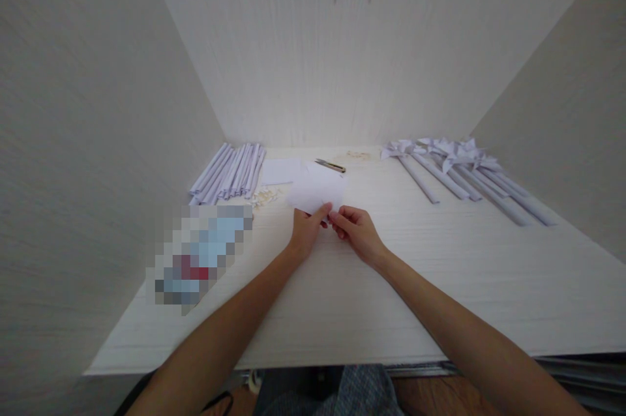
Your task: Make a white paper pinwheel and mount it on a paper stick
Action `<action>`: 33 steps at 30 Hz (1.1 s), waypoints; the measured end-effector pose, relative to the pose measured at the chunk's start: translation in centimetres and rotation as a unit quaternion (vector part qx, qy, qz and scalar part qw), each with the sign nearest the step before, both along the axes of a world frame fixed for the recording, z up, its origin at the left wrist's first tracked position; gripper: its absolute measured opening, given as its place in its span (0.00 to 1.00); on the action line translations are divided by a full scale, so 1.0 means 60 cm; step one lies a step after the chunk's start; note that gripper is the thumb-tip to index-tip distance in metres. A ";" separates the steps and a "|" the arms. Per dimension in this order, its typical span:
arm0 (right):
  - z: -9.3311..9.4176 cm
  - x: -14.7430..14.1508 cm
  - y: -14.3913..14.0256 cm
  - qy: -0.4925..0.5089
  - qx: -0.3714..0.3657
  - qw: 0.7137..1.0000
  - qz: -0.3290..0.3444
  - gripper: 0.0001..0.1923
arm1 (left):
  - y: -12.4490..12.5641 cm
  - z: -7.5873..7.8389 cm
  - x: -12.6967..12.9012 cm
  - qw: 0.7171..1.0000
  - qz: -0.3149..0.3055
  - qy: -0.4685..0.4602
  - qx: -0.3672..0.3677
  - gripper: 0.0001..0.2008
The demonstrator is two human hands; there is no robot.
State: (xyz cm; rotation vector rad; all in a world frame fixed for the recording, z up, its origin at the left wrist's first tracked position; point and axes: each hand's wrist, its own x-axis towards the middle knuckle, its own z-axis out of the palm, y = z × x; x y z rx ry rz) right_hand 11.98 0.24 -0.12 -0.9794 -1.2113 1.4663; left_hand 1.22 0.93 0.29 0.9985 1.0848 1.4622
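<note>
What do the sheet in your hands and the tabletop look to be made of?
Sheet: thin white paper, matte, pinched at its near edge by the left hand and right hand. Tabletop: probably white laminate or painted wood, with faint grain lines and a slight sheen.

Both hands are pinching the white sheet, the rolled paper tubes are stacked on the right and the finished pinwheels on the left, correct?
Not quite. The head view shows both hands, left hand and right hand, pinching the white sheet, but the rolled paper tubes lie on the left and the finished pinwheels on the right.
</note>
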 end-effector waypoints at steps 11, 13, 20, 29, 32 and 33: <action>-0.009 0.001 0.000 -0.022 0.047 0.998 -0.023 0.19 | -0.003 -0.003 0.002 1.000 -0.011 -0.001 -0.011 0.08; -0.007 0.000 0.000 -0.026 0.044 0.998 -0.023 0.19 | -0.003 -0.002 0.001 1.000 -0.009 -0.004 -0.011 0.08; -0.004 -0.002 -0.001 -0.038 0.042 0.998 -0.015 0.17 | 0.001 -0.002 0.001 1.000 -0.003 -0.010 -0.001 0.09; -0.010 0.000 0.003 -0.099 0.091 0.990 -0.033 0.14 | 0.002 -0.002 0.002 1.000 0.015 -0.010 0.003 0.10; -0.009 0.002 0.002 -0.080 0.082 0.993 -0.041 0.15 | 0.001 -0.001 0.003 1.000 0.010 -0.017 -0.010 0.10; -0.008 0.002 0.002 -0.073 0.084 0.993 -0.040 0.16 | 0.000 0.000 0.003 1.000 0.007 -0.019 -0.015 0.10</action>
